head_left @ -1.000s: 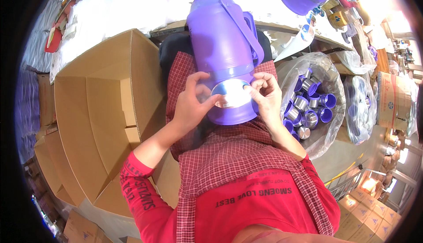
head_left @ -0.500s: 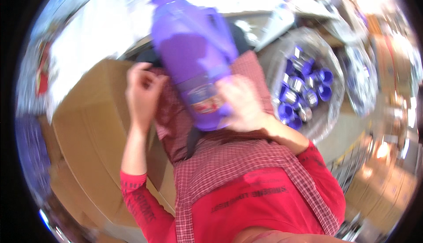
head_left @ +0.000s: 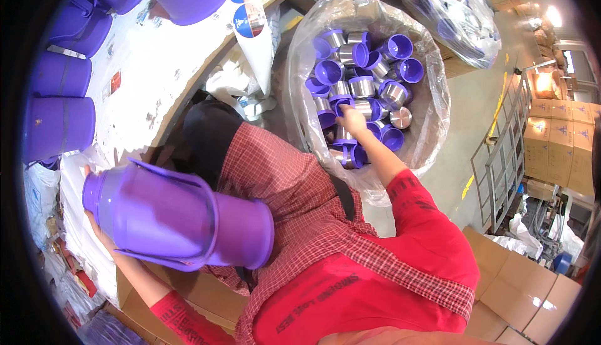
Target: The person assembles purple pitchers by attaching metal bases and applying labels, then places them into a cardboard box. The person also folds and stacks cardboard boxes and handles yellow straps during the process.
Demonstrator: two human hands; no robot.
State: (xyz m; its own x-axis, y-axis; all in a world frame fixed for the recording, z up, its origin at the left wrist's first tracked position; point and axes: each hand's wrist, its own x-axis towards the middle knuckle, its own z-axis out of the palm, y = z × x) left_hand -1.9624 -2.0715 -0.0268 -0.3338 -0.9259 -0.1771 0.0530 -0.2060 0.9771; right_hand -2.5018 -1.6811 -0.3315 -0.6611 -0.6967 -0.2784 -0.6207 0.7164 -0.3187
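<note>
A large purple vacuum flask point(head_left: 169, 213) with a long side handle lies tilted across my lap, its neck toward the left. My left hand point(head_left: 92, 217) is wrapped round the neck end from beneath; the flask hides part of its fingers. On the right, my right hand point(head_left: 352, 120) reaches into a round bin point(head_left: 429, 123) lined with clear plastic. Its fingers are closed on the purple rim of a steel-and-purple cup point(head_left: 341, 102). Several similar cups lie jumbled around it.
More purple flasks point(head_left: 59, 129) stand along the white-covered table point(head_left: 169, 51) at the left. A strip of round stickers point(head_left: 250, 23) hangs over the table edge. Beyond the bin are a bagged bundle point(head_left: 451, 16), a metal trolley point(head_left: 504, 151) and stacked cartons point(head_left: 560, 138).
The flask has swung left and now rests with its neck in my left hand. My right hand has left its base and moved into the bin. The view has turned right.
</note>
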